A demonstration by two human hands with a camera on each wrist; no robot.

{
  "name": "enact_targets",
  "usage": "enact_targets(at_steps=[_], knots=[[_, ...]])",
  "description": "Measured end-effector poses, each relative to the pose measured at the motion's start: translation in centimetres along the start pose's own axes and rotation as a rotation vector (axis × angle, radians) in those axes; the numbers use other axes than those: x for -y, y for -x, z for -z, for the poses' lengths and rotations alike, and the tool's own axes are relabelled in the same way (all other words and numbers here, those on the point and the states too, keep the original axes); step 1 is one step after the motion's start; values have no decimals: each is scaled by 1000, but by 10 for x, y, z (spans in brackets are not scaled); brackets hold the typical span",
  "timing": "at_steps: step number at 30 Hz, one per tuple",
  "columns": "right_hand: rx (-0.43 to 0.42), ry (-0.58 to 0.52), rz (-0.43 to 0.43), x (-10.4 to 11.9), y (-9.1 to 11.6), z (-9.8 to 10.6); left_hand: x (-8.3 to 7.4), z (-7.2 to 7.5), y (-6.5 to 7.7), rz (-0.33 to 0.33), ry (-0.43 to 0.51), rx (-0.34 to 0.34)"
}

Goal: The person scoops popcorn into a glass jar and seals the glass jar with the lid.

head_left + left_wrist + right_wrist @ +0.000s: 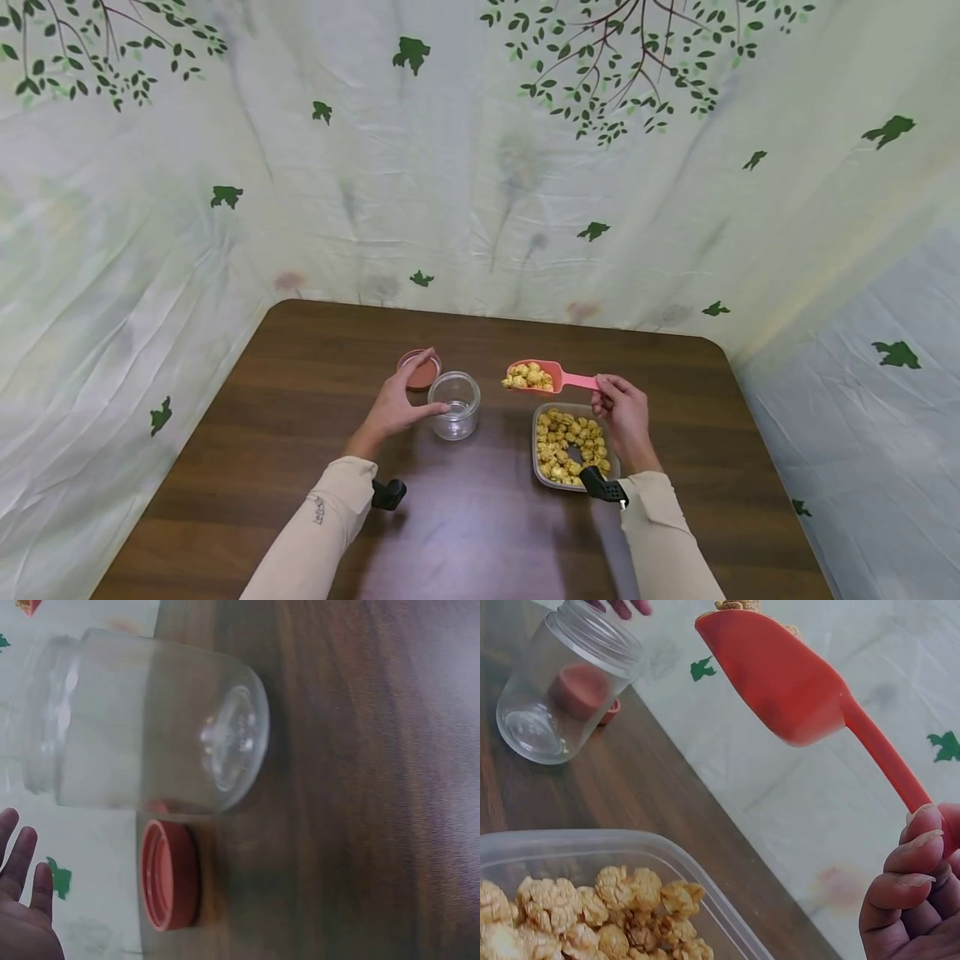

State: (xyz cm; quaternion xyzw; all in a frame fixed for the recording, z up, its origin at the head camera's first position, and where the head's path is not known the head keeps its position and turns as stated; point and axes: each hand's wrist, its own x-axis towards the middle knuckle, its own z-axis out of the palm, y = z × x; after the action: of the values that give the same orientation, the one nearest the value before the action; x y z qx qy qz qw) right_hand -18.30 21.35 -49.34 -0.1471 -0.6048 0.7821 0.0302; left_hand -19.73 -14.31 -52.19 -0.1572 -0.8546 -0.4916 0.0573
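Observation:
My right hand grips the handle of a red scoop, held level and heaped with caramel popcorn. Below it, a clear plastic container of popcorn sits on the table. To the left stands an upright clear jar without its lid; no popcorn shows inside it. My left hand is beside the jar with fingers spread and thumb near the rim; whether the thumb touches the glass I cannot tell. Behind the hand lies the red lid, partly covered by the fingers in the head view.
Everything stands on a dark brown wooden table. A pale curtain with printed leaves hangs along its back and sides. Black wrist cameras jut from both sleeves, the right one over the container's front edge.

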Motion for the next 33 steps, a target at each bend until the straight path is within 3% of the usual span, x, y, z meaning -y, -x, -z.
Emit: enact_targets(at_steps=[6,13,22,33], knots=[[9,-18,-8,-1,-4,-7,8,-3,5,75,25,-1],[20,-23,3,-4,-8,-19,17,-12,11,62,20,-13],[30,-16,7,-9,-10,-36,26,-24,15,33,95,-6],[42,-28,-11,-15,-9,-47,28,-33,16,65,105,-9]])
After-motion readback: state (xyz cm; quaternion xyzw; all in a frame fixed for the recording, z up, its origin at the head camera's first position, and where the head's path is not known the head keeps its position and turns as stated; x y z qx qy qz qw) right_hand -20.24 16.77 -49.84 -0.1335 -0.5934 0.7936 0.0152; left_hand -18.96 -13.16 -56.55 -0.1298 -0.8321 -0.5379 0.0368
